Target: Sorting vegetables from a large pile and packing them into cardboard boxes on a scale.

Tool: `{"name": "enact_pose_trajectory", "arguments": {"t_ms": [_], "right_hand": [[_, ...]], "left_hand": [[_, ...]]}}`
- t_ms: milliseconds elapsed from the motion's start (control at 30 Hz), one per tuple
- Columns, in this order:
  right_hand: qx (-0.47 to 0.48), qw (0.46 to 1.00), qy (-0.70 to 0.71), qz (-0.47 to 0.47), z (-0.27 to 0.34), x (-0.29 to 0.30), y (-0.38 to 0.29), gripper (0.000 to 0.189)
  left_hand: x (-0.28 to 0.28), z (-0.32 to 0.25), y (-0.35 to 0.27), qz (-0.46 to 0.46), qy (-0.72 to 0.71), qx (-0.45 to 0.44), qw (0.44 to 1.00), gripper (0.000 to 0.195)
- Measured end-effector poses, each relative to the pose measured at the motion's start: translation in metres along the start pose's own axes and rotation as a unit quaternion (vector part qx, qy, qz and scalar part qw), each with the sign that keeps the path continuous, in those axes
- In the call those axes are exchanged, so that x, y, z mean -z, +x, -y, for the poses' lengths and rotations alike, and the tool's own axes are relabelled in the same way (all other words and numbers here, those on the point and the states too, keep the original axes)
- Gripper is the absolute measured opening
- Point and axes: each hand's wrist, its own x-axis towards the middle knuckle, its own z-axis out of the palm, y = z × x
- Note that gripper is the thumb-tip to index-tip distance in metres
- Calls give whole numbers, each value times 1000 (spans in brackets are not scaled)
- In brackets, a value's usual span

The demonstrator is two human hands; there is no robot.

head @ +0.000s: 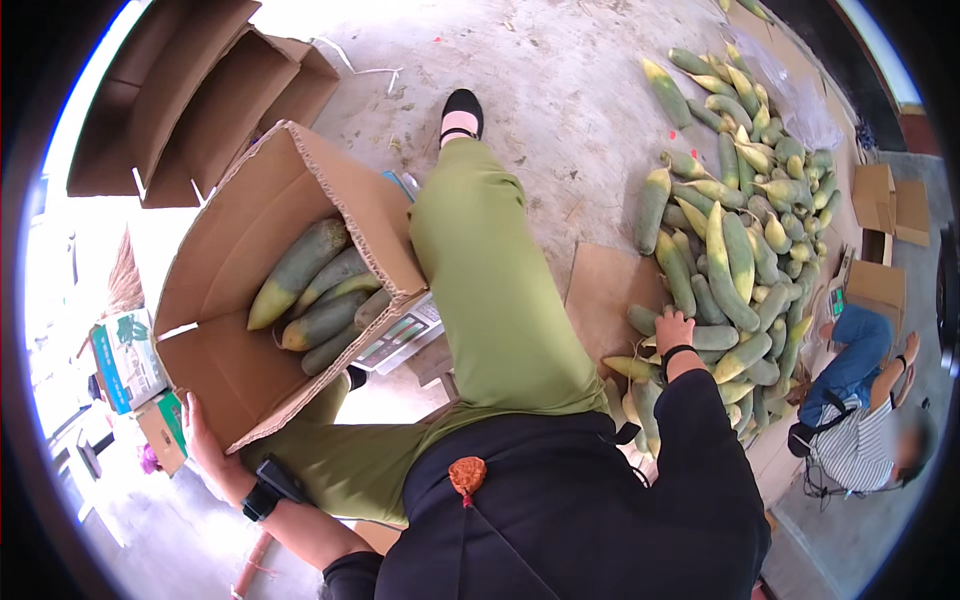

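Note:
An open cardboard box (pixel 225 382) stands tilted at my left, with several green radishes (pixel 319 296) lying inside. My left hand (pixel 202 431) rests against the box's near left corner, its fingers on the outer wall. A scale with a keypad (pixel 397 337) shows beside the box's right side. At my right, a large heap of green radishes (pixel 724 262) lies on the floor. My right hand (pixel 674 330) reaches to the heap's near left edge, fingers curled over the end of one radish; whether it grips it is hard to tell.
Empty cardboard boxes (pixel 202 112) stand at the upper left. Flat cardboard (pixel 615 292) lies beside the heap, and a plastic sheet (pixel 802 105) at its far side. A seated person (pixel 855 427) is beyond the heap, near more boxes (pixel 877 289). Printed cartons (pixel 135 364) stand at the left.

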Motion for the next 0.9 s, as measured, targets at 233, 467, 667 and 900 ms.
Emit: {"name": "enact_pose_trajectory", "arguments": {"t_ms": [233,467,667,900], "right_hand": [[111,993,-14,-36,-11,13,-10,20],[97,988,105,-55,-26,56,4,27],[51,892,377,-243,-42,84,18,36],[200,699,567,-387,-9,282,-38,34]], "left_hand": [[9,16,13,29,-22,-17,999,40],[-3,8,1,41,-50,-9,998,42],[-1,8,1,26,-34,-2,999,46],[1,19,3,-9,25,-10,1000,61]]}}
